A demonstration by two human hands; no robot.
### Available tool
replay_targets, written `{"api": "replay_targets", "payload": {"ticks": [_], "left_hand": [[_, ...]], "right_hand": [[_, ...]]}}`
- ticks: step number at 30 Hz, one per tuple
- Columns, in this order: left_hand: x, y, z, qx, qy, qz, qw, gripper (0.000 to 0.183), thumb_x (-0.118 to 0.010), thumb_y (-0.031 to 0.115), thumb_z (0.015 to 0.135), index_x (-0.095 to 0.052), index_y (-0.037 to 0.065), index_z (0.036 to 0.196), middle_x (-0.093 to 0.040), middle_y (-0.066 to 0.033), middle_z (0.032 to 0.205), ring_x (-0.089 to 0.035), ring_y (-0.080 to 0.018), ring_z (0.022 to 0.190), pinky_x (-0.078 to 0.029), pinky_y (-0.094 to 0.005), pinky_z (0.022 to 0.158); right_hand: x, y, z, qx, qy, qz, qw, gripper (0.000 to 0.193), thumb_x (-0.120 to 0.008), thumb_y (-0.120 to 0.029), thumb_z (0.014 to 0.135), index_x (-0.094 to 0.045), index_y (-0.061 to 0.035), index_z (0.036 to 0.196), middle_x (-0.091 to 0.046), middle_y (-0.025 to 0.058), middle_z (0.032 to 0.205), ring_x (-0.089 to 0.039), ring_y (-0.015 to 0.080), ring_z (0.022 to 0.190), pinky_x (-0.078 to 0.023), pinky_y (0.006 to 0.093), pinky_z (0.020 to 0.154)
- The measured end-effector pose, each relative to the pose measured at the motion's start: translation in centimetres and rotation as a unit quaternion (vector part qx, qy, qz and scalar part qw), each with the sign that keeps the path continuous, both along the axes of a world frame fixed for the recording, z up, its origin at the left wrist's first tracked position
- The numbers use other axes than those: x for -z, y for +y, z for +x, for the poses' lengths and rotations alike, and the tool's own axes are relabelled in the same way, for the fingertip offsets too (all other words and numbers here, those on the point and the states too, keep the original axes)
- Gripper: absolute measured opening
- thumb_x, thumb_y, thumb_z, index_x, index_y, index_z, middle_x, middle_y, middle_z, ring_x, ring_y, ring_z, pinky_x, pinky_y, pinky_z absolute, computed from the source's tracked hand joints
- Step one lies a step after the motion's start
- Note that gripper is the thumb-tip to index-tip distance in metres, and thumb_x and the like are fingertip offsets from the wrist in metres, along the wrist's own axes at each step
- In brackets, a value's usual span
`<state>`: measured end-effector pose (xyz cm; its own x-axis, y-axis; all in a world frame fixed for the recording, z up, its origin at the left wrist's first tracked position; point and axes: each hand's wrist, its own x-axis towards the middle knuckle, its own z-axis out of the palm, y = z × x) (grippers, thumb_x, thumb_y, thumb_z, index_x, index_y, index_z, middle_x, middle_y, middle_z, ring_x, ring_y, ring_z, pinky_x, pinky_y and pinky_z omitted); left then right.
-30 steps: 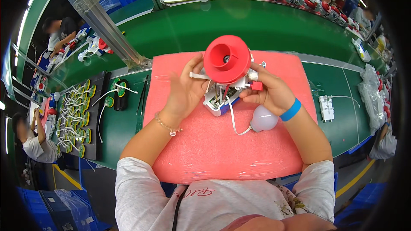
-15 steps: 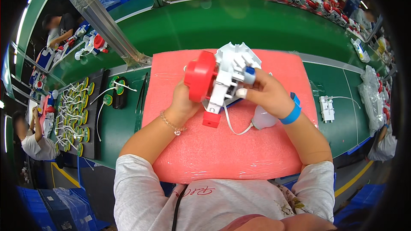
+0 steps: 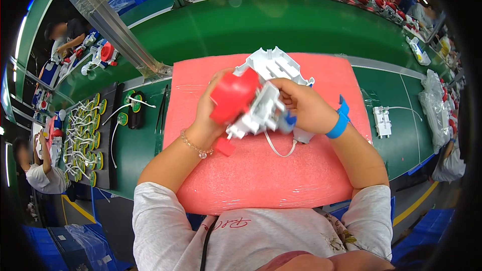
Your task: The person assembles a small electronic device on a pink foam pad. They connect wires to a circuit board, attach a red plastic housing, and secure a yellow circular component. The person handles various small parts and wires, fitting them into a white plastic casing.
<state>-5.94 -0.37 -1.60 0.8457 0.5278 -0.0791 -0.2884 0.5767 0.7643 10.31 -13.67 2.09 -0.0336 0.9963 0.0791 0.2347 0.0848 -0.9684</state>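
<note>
My left hand grips a red and white plastic assembly by its rounded red side, above the pink foam pad. The assembly is tilted and partly smeared by motion; a blue part shows at its right end. Curled around the white right side of it are the fingers of my right hand, their tips partly hidden. Just behind, an open white plastic housing shows on the pad. Under my right hand sits a pale rounded piece, mostly covered, with a white cable looping from it.
To the left, a black tray carries several green round boards with white wires. A white bracket with a cable lies at the right, near a plastic-wrapped bundle. A metal post rises at the back left. Co-workers sit at nearby benches.
The assembly has turned and tipped in my hands, its blue part swinging down toward me. The white housing behind it is more exposed. My right hand has shifted and its fingers have curled further.
</note>
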Motion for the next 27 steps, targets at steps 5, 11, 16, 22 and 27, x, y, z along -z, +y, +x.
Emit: {"api": "replay_targets", "payload": {"ticks": [5, 11, 16, 22, 27], "left_hand": [[-1.7, -1.8, 0.6, -0.076, -0.001, 0.062, 0.995, 0.047, -0.028, 0.042, 0.091, -0.042, 0.004, 0.115, -0.055, -0.0097, 0.104, -0.053, -0.0193, 0.097, -0.043, -0.0358, 0.084], [-1.3, -1.6, -0.2, 0.0, -0.1, 0.19, 0.977, 0.069, -0.055, 0.036, 0.079, -0.019, 0.007, 0.13, -0.042, -0.0103, 0.121, -0.044, -0.0222, 0.109, -0.038, -0.0369, 0.091], [-0.6, -2.2, 0.0, -0.042, -0.014, 0.435, 0.899, 0.118, -0.077, 0.007, 0.054, 0.01, 0.014, 0.133, -0.028, -0.0118, 0.13, -0.035, -0.0251, 0.118, -0.033, -0.038, 0.095], [-1.5, -2.3, -0.5, -0.09, 0.056, 0.523, 0.845, 0.106, -0.073, 0.011, 0.059, 0.001, 0.006, 0.133, -0.034, -0.0145, 0.126, -0.038, -0.0245, 0.115, -0.033, -0.0372, 0.095], [-1.8, -2.2, -0.7, -0.113, 0.055, 0.476, 0.871, 0.093, -0.065, 0.008, 0.063, -0.004, 0.004, 0.132, -0.034, -0.0152, 0.123, -0.038, -0.025, 0.114, -0.032, -0.0368, 0.095]], "right_hand": [[0.5, 0.3, 0.2, 0.096, 0.146, -0.076, 0.982, 0.025, -0.05, -0.023, 0.086, -0.049, -0.0004, 0.097, -0.055, 0.0059, 0.069, -0.058, 0.0127, 0.062, -0.049, 0.0234, 0.058], [0.7, 0.1, 0.2, 0.113, 0.229, -0.057, 0.965, 0.025, -0.041, -0.02, 0.089, -0.045, 0.0008, 0.102, -0.054, 0.0072, 0.072, -0.06, 0.0169, 0.069, -0.051, 0.0259, 0.064], [0.7, 0.4, 0.4, 0.119, 0.23, -0.085, 0.962, 0.025, -0.041, -0.019, 0.09, -0.044, -0.0025, 0.108, -0.054, 0.0065, 0.079, -0.06, 0.0174, 0.075, -0.051, 0.0282, 0.069], [0.2, -0.1, 0.0, 0.077, 0.136, -0.007, 0.988, 0.031, -0.045, -0.015, 0.088, -0.041, -0.0028, 0.116, -0.053, 0.0042, 0.097, -0.052, 0.0117, 0.088, -0.046, 0.0276, 0.076], [1.6, 0.0, 0.1, 0.046, 0.085, 0.036, 0.995, 0.032, -0.045, -0.009, 0.086, -0.039, 0.0003, 0.116, -0.049, 0.006, 0.103, -0.048, 0.0132, 0.095, -0.042, 0.0296, 0.083]]}}
